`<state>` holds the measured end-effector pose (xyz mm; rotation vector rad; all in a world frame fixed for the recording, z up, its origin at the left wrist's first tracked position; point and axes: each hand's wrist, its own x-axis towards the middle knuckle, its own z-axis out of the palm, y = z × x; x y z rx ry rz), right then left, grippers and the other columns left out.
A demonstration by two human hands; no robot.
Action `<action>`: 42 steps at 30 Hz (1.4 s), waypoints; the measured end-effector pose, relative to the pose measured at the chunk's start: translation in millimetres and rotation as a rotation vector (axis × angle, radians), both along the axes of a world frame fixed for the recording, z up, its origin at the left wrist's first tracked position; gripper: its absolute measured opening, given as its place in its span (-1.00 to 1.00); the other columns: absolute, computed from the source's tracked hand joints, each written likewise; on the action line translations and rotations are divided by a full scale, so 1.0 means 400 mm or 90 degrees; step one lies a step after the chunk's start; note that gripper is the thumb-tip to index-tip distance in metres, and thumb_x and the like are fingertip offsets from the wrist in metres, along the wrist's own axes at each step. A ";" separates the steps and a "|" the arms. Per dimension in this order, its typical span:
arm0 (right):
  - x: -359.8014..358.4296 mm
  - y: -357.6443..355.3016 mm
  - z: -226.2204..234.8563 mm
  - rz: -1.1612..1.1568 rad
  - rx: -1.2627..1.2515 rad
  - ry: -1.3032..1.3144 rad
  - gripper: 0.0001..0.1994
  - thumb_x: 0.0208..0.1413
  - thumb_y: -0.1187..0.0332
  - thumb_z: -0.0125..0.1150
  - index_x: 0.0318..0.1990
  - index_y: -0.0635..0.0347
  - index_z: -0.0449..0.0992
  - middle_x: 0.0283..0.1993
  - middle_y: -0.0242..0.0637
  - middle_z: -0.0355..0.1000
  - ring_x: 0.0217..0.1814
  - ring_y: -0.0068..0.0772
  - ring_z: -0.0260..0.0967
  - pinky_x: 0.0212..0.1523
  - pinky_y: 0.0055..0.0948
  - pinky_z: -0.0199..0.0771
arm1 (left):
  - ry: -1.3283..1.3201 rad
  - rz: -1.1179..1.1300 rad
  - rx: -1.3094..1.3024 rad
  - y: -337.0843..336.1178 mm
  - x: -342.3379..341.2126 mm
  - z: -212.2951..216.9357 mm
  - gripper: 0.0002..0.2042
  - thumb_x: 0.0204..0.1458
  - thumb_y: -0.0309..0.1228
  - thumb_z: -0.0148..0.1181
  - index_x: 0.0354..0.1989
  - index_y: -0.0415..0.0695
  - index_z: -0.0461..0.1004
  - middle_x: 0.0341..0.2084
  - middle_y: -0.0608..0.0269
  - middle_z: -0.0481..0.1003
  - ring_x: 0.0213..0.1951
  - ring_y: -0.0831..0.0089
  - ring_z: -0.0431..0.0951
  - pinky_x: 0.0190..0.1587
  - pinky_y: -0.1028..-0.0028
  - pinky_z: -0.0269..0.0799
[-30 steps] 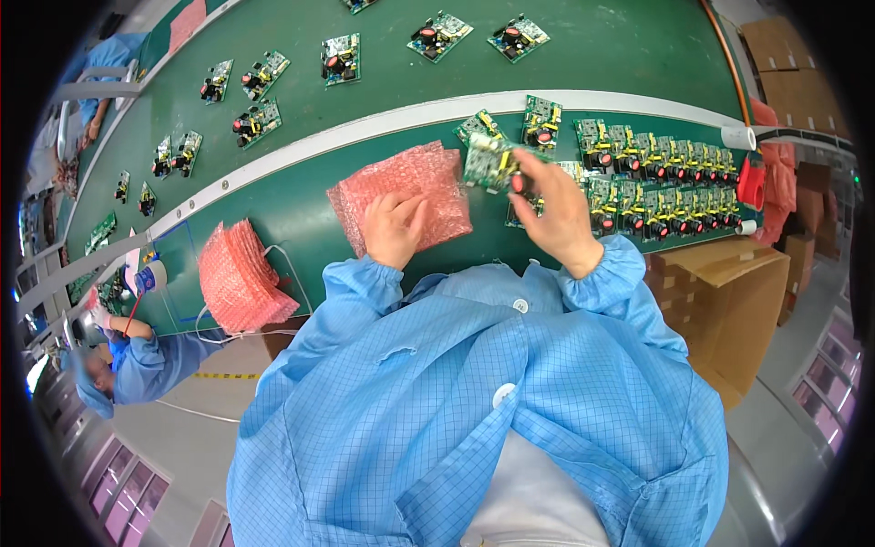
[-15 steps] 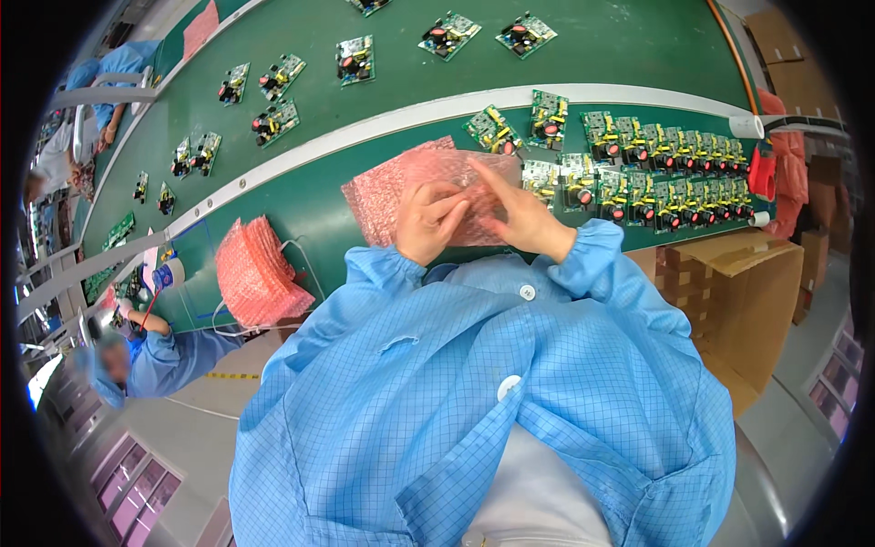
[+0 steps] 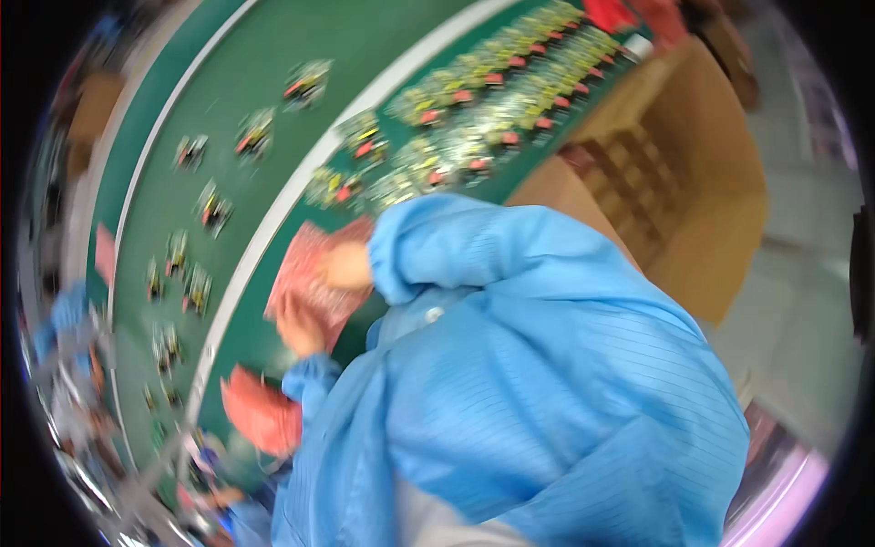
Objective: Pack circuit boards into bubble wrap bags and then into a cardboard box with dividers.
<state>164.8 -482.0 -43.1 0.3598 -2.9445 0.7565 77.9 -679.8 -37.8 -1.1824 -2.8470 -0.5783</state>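
Single head-worn fisheye view, facing steeply down from above the wearer's blue jacket, which is nearest to the lens. Hands at mid-range, by the near edge of the worktop. Worktop crosses the view diagonally, far edge bowed.

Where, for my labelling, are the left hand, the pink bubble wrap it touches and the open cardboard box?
Left hand [image 3: 299,326]: head view, its back.
Pink bubble wrap [image 3: 299,263]: head view, upper-left part.
Open cardboard box [image 3: 715,178]: head view, right side panel.
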 end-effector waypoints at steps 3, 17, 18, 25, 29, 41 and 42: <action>0.056 0.034 0.044 0.010 -0.007 -0.039 -0.83 -0.10 0.36 0.03 -0.38 0.20 0.48 -0.23 -0.15 0.38 -0.25 -0.14 0.40 -0.25 -0.26 0.44 | 0.022 -0.038 -0.014 -0.007 -0.013 -0.014 -0.60 -0.04 -0.52 0.01 0.06 -0.14 0.33 0.07 -0.05 0.26 0.09 -0.01 0.26 0.11 0.22 0.19; 1.243 0.566 0.153 -1.235 0.010 0.098 -0.68 -0.12 0.42 0.24 -0.16 0.24 0.36 -0.18 -0.09 0.35 -0.14 -0.06 0.31 -0.15 -0.29 0.33 | 0.043 0.023 -0.290 0.061 -0.040 0.022 -0.53 -0.16 -0.46 0.04 0.05 -0.14 0.28 0.02 0.02 0.26 0.03 0.02 0.29 0.02 0.14 0.26; 1.285 0.584 0.058 -1.257 -0.019 0.025 -0.71 -0.10 0.40 0.20 -0.18 0.26 0.37 -0.18 -0.04 0.35 -0.15 -0.03 0.33 -0.18 -0.22 0.34 | 0.007 0.014 -0.378 0.061 -0.055 0.047 -0.50 -0.16 -0.42 0.09 0.07 -0.11 0.26 0.02 0.02 0.26 0.03 0.02 0.28 0.02 0.13 0.26; 1.194 0.680 -0.456 -1.131 -0.117 -0.528 -0.78 -0.05 0.31 0.03 -0.47 0.26 0.55 -0.34 0.10 0.45 -0.27 0.02 0.42 -0.15 -0.18 0.40 | 0.079 0.033 -0.302 0.127 0.052 0.186 -0.48 -0.21 -0.47 0.20 0.04 -0.14 0.27 0.01 -0.02 0.26 0.06 0.01 0.25 0.11 0.23 0.19; 1.446 0.635 -0.857 -1.034 0.062 -0.604 -0.71 0.17 0.35 -0.21 -0.13 0.28 0.44 -0.19 -0.01 0.43 -0.22 -0.03 0.41 -0.19 -0.17 0.44 | -0.099 -0.034 -0.294 0.248 0.142 0.149 -0.51 -0.21 -0.45 0.21 0.00 -0.14 0.30 0.00 0.00 0.26 0.04 0.03 0.28 0.09 0.25 0.21; 0.849 0.650 0.380 -0.389 -0.854 -0.492 -0.76 0.09 0.45 0.07 -0.08 0.27 0.45 -0.29 -0.25 0.50 -0.27 -0.56 0.43 -0.18 -0.58 0.42 | -0.075 0.162 -0.116 0.255 0.163 0.064 -0.50 -0.17 -0.37 0.25 0.03 -0.08 0.31 -0.05 0.00 0.29 -0.01 0.03 0.30 0.05 0.24 0.25; 0.779 0.629 0.380 -0.305 -0.789 -0.354 -0.75 0.07 0.42 0.11 -0.09 0.25 0.47 -0.30 -0.29 0.50 -0.32 -0.61 0.40 -0.27 -0.59 0.39 | -0.083 0.173 -0.108 0.266 0.166 0.061 -0.50 -0.17 -0.37 0.25 0.03 -0.08 0.31 -0.05 0.00 0.29 -0.01 0.03 0.30 0.05 0.24 0.25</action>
